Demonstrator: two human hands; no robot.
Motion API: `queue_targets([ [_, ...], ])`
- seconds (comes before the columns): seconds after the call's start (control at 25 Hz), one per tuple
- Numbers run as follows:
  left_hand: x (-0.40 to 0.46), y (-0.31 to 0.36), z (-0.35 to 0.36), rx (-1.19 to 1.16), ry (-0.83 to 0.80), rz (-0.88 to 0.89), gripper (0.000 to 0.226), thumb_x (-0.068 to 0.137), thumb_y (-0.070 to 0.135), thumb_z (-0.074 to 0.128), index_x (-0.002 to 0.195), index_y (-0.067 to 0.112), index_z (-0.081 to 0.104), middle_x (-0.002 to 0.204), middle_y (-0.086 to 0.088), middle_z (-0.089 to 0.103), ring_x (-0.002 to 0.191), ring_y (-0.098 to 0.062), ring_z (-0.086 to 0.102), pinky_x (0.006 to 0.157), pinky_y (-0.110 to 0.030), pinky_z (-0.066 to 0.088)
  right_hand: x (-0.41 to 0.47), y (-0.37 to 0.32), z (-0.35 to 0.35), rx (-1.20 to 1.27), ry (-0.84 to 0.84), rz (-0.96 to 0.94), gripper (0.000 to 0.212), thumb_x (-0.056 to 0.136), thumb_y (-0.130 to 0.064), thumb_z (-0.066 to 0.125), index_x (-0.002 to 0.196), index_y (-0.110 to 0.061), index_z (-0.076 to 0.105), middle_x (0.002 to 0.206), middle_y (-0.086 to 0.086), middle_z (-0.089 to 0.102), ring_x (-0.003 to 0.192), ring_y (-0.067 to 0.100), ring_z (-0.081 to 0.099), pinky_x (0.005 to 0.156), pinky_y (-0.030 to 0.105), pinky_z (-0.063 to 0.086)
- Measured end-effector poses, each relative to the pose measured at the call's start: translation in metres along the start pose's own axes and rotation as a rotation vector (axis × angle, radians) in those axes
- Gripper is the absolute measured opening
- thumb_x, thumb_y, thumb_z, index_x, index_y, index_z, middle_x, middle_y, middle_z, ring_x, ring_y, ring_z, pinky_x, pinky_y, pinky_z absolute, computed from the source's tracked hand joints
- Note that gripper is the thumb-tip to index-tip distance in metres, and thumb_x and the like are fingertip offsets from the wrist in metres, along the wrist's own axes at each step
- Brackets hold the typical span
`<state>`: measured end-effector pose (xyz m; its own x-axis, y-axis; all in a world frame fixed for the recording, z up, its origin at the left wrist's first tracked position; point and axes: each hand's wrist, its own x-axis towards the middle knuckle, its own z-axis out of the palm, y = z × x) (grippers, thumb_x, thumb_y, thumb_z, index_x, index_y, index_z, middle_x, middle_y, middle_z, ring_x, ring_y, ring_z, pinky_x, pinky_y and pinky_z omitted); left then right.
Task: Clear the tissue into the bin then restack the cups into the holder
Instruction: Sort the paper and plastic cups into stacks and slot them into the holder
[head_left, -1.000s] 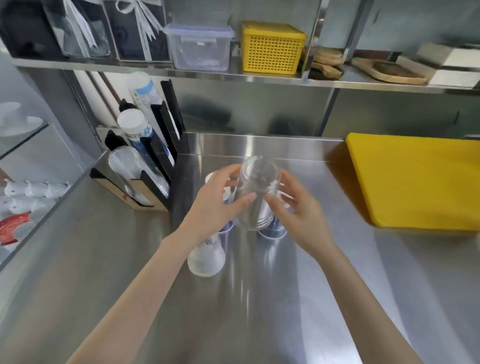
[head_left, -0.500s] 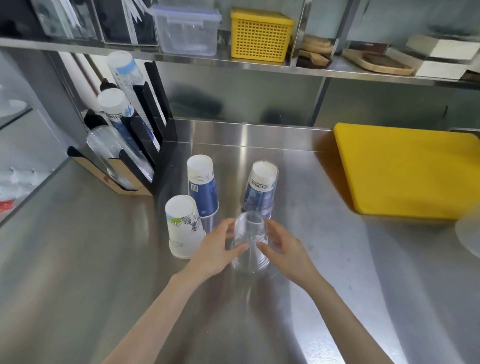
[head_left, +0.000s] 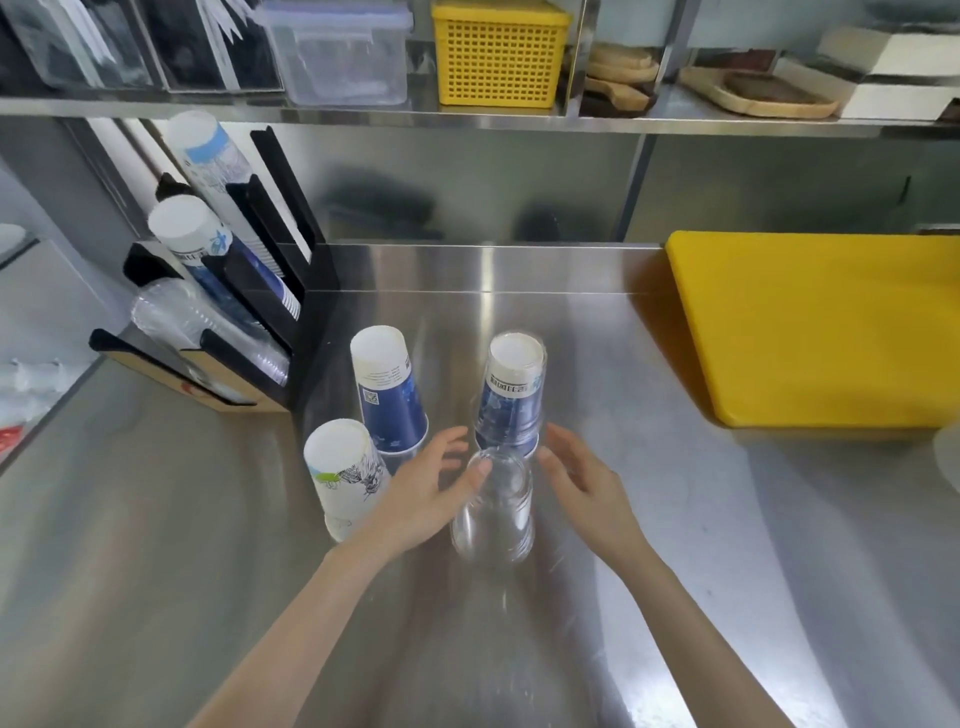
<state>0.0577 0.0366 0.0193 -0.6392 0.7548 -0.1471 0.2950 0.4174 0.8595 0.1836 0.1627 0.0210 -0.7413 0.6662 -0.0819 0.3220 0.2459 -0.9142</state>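
Observation:
A clear plastic cup (head_left: 493, 512) stands upside down on the steel counter (head_left: 675, 571). My left hand (head_left: 426, 496) is spread open beside it, its thumb touching the cup's top. My right hand (head_left: 584, 491) is open just right of the cup, apart from it. Behind stand three upside-down paper cups: a white one with a drawing (head_left: 345, 480), a blue one (head_left: 387, 397), and a blue one under a clear cup (head_left: 511, 397). The black cup holder (head_left: 272, 270) at the left carries slanted stacks of paper cups (head_left: 192, 234) and clear cups (head_left: 200, 332). No tissue or bin shows.
A thick yellow cutting board (head_left: 831, 332) lies on the counter at the right. The shelf above carries a yellow basket (head_left: 498, 54), a clear lidded box (head_left: 337, 52) and wooden trays (head_left: 763, 96). A lower surface with white items lies beyond the counter's left edge.
Both hands brought the clear cup down toward me and set it upside down on the counter, then opened; the right hand has come off it.

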Motion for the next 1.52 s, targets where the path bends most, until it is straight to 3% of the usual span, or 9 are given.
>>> queue_targets([
  [0.08,0.014,0.009,-0.003,-0.031,0.035,-0.011,0.051,0.086,0.032,0.053,0.133,0.019,0.036,0.130,0.000,0.050,0.111,-0.013,0.051,0.098,-0.027,0.040,0.016,-0.008,-0.007,-0.008,0.030,-0.004,0.043,0.090,-0.030,0.050,0.131,-0.022,0.042,0.120,-0.011,0.053,0.111,0.008,0.051,0.092,0.018,0.035],
  [0.24,0.053,0.022,0.000,0.061,0.046,-0.038,0.059,0.087,0.028,0.054,0.138,0.016,0.027,0.146,-0.006,0.038,0.130,-0.022,0.041,0.109,-0.036,0.033,0.056,-0.016,-0.011,-0.050,0.049,0.005,0.051,0.091,-0.024,0.048,0.138,-0.016,0.031,0.144,0.002,0.042,0.131,0.019,0.041,0.106,0.027,0.032],
  [0.36,0.077,0.024,0.006,0.167,0.042,-0.066,0.064,0.087,0.028,0.055,0.140,0.014,0.021,0.150,-0.008,0.031,0.136,-0.026,0.033,0.110,-0.038,0.029,0.080,-0.021,-0.007,-0.095,0.027,-0.021,0.047,0.090,-0.019,0.049,0.135,-0.016,0.037,0.138,0.004,0.050,0.128,0.022,0.045,0.107,0.033,0.035],
  [0.68,0.088,0.029,0.008,0.145,0.069,-0.016,0.055,0.084,0.023,0.059,0.132,0.012,0.035,0.140,-0.010,0.046,0.128,-0.027,0.044,0.107,-0.036,0.034,0.090,-0.027,-0.009,-0.116,0.008,-0.074,0.051,0.087,-0.018,0.050,0.136,-0.021,0.036,0.138,0.001,0.050,0.127,0.019,0.046,0.109,0.037,0.037],
  [0.92,0.056,0.059,-0.013,0.040,0.296,0.202,0.057,0.080,0.023,0.064,0.129,0.018,0.037,0.139,-0.004,0.045,0.126,-0.019,0.043,0.103,-0.024,0.030,0.063,-0.070,-0.022,-0.055,0.160,-0.255,0.045,0.087,-0.030,0.055,0.130,-0.027,0.041,0.135,-0.008,0.049,0.112,0.002,0.044,0.094,0.020,0.035],
  [1.12,0.020,0.067,-0.020,-0.114,0.322,0.313,0.060,0.075,0.023,0.070,0.127,0.016,0.039,0.131,-0.002,0.050,0.120,-0.015,0.048,0.102,-0.020,0.035,0.027,-0.095,-0.026,0.015,0.174,-0.355,0.046,0.085,-0.032,0.056,0.128,-0.026,0.042,0.134,-0.006,0.051,0.117,0.008,0.050,0.098,0.024,0.042],
  [1.28,-0.008,0.053,-0.010,-0.104,0.337,0.299,0.052,0.076,0.019,0.070,0.119,0.022,0.040,0.121,0.009,0.048,0.111,-0.006,0.046,0.086,0.006,0.030,0.003,-0.079,-0.020,0.037,0.134,-0.359,0.039,0.084,-0.033,0.058,0.121,-0.031,0.046,0.123,-0.012,0.054,0.108,-0.001,0.055,0.088,0.009,0.045],
  [1.4,-0.023,0.028,0.002,-0.082,0.300,0.250,0.052,0.075,0.021,0.070,0.112,0.033,0.035,0.118,0.010,0.047,0.108,-0.005,0.046,0.081,0.010,0.029,-0.014,-0.050,-0.007,0.057,0.089,-0.296,0.036,0.083,-0.031,0.058,0.116,-0.039,0.044,0.111,-0.025,0.051,0.097,-0.022,0.050,0.074,-0.006,0.039],
  [1.52,-0.031,0.006,0.014,-0.058,0.242,0.176,0.056,0.076,0.021,0.069,0.119,0.031,0.034,0.118,0.010,0.043,0.109,-0.003,0.045,0.078,0.009,0.029,-0.025,-0.027,0.004,0.066,0.033,-0.233,0.036,0.084,-0.026,0.059,0.115,-0.038,0.046,0.114,-0.021,0.054,0.099,-0.019,0.052,0.077,-0.004,0.040],
])
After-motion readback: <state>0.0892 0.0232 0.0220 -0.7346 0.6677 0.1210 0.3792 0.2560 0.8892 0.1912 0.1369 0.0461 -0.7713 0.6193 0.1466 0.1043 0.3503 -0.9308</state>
